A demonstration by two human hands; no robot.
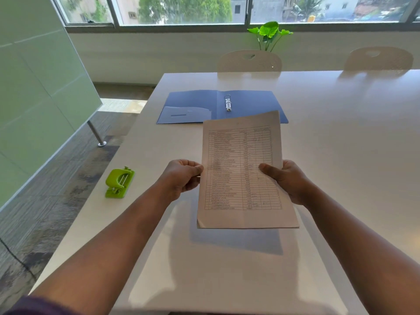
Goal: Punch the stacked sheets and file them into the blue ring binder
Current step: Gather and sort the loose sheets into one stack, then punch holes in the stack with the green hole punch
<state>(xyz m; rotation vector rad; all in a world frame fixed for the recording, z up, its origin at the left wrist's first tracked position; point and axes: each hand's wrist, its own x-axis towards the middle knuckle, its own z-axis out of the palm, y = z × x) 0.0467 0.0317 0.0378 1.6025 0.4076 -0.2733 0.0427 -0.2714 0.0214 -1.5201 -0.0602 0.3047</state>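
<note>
- Both hands pinch the stacked sheets [241, 173] above the counter [341, 133]: left hand [181, 178], right hand [288, 180].
- Square the edges first, I'd say, before reaching for the green punch [119, 183].

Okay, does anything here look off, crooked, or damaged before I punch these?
Only small things. The stacked sheets, held by the left hand and right hand, have a curled near-left corner, with the edges there not quite flush. The green hole punch sits near the table edge. The blue ring binder lies open, undamaged.
</note>
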